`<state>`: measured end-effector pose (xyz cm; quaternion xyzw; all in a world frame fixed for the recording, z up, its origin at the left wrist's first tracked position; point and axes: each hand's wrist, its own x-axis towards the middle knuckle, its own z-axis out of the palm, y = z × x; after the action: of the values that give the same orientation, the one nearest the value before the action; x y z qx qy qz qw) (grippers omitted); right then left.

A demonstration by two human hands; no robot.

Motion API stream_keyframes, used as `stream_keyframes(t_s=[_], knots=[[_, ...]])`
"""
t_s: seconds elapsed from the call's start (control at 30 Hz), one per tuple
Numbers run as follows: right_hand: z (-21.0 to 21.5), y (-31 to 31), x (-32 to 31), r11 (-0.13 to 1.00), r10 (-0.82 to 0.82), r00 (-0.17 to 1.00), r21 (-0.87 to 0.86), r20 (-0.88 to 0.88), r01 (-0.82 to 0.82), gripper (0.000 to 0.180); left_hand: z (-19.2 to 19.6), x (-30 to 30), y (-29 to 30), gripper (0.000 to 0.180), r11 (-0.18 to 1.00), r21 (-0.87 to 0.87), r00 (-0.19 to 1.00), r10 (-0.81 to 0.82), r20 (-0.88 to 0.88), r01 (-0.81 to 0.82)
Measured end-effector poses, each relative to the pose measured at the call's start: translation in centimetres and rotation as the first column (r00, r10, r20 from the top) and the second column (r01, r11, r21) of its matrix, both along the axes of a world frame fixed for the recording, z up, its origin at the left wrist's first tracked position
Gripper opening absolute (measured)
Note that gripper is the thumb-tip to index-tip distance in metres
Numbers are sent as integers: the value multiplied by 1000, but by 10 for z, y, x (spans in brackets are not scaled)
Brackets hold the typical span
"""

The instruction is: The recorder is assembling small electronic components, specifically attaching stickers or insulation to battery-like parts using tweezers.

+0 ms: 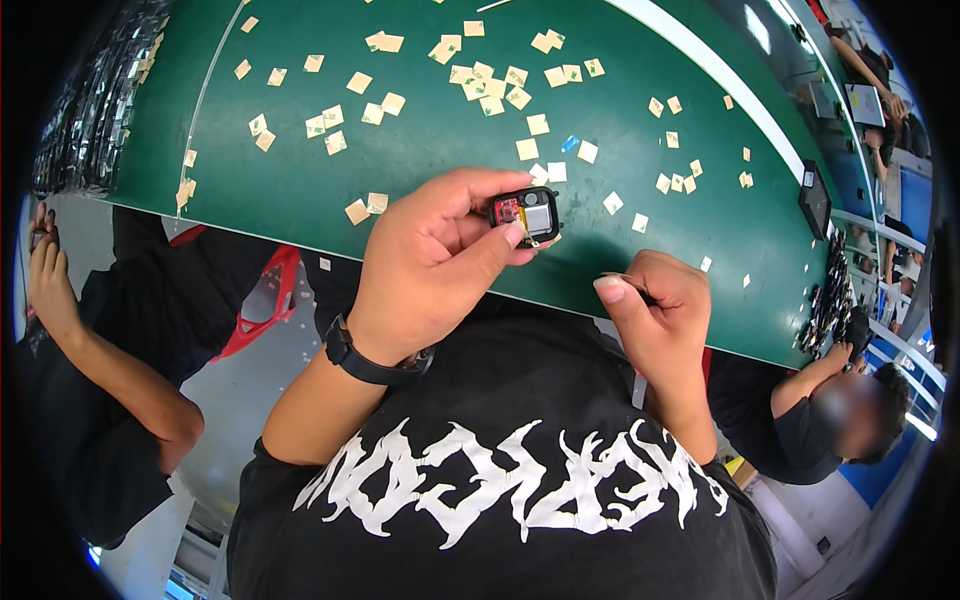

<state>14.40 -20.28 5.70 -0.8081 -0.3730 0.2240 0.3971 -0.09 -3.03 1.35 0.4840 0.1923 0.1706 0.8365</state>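
My left hand [430,245], with a black watch on its wrist, grips a small black electronic device [538,214] between thumb and fingers above the table's near edge. The device's inside faces up: a red circuit board on one side, a silvery block and a round dark part on the other. My left thumb lies over its lower edge. To the right and apart from it, my right hand [660,300] is closed in a pinch. A thin sliver shows at its fingertips, too small to name.
Many small cream paper squares [490,88] lie scattered over the green table [300,190]. A small blue piece [570,144] lies among them. Dark shiny parts [95,110] are heaped at far left, and a black box [814,200] stands at right. Co-workers [110,350] sit on both sides.
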Motion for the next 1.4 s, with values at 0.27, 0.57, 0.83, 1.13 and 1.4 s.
stream_keyframes(t_s=[0.27, 0.57, 0.83, 1.13, 1.4], knots=[[31, -7, -3, 975, 220, 953, -85, 206, -207, 24, 1, 2, 3, 30, 999, 50, 1000, -11, -8, 11], [28, 23, 10, 893, 403, 694, -91, 597, -441, 30, -1, 0, 7, 30, 993, 94, 997, -73, -14, 74], [20, 37, 13, 844, 468, 618, -111, 632, -525, 32, -2, -2, 11, 28, 981, 141, 991, -127, -35, 131], [16, 39, 19, 793, 510, 581, -84, 634, -604, 32, -1, 0, 14, 27, 982, 129, 990, -132, -48, 137], [14, 36, 23, 750, 536, 537, -76, 651, -657, 33, -1, 0, 13, 26, 974, 186, 992, -123, -40, 128]])
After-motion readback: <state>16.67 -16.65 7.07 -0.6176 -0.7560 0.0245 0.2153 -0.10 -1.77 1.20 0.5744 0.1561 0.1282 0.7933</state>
